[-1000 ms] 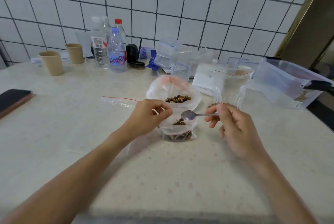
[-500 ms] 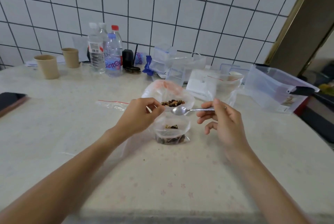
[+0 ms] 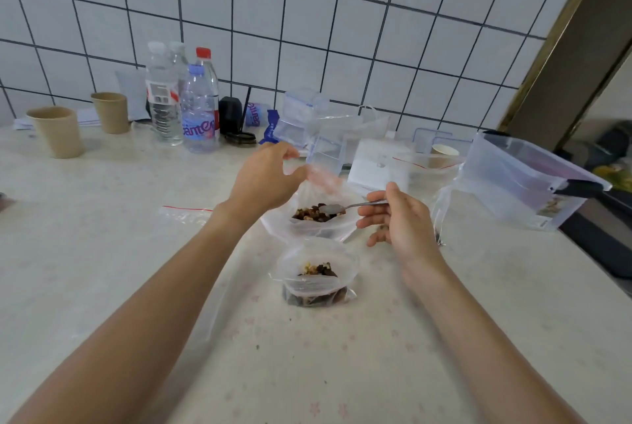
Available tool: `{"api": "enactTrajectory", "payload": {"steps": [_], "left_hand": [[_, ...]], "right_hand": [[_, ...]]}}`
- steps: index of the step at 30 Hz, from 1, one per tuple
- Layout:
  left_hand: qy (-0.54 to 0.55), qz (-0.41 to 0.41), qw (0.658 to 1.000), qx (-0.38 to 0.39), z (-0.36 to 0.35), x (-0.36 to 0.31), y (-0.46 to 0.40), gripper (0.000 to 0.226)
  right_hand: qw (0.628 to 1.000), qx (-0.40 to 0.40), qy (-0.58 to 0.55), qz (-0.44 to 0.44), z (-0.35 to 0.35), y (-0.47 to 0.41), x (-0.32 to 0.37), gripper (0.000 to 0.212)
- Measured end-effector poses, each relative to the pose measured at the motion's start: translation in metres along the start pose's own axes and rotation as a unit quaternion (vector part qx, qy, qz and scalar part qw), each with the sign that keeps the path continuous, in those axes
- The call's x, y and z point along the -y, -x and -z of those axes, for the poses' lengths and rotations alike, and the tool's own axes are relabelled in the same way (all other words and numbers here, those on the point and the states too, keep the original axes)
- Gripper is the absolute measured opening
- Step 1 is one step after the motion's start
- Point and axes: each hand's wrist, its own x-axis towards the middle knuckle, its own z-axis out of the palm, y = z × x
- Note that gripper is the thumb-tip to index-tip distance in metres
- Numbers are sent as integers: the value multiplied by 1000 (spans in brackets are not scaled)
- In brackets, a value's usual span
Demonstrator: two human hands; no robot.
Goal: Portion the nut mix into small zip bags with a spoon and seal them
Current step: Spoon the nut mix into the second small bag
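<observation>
A small zip bag [image 3: 316, 281] partly filled with nut mix stands open on the table in front of me, with no hand on it. Behind it a larger clear bag [image 3: 309, 227] holds the dark nut mix [image 3: 313, 213]. My left hand [image 3: 265, 177] pinches the far rim of that large bag and holds it up. My right hand [image 3: 398, 218] grips the handle of a metal spoon [image 3: 345, 207], whose bowl sits over the nut mix inside the large bag.
An empty zip bag with a red strip [image 3: 186, 213] lies left of the large bag. Water bottles [image 3: 198, 109] and two paper cups [image 3: 56, 131] stand at the back. Clear bags [image 3: 424, 177] and a tilted plastic box [image 3: 523, 181] lie at the right.
My left hand let go of the small bag and moved back to the large bag's rim. The spoon moved from over the small bag into the large bag.
</observation>
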Motion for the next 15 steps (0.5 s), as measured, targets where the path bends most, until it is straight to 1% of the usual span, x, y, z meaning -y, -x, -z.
{"api": "enactTrajectory", "payload": {"steps": [2,4,6,9,11,15], "left_hand": [[-45,27,998,38,-10,7,-3,58],[-59,44,996,56,-16,11,-6,61],[-76,50,993,68,-19,12,-9,50],[-65,42,996,47,-23,13,-7,31],[-39,22,998,41,-24,12,-3,28],[13,-47,999,19,-22,9,-3,24]], "right_hand": [[999,5,32,6,0,-1,0,43],[998,13,65,17,-2,0,1,40],[995,26,92,18,-5,0,3,37],[994,48,103,0,-11,0,3,35],[993,45,108,-14,-15,-2,0,35],[992,37,121,-20,-23,-5,-10,33]]}}
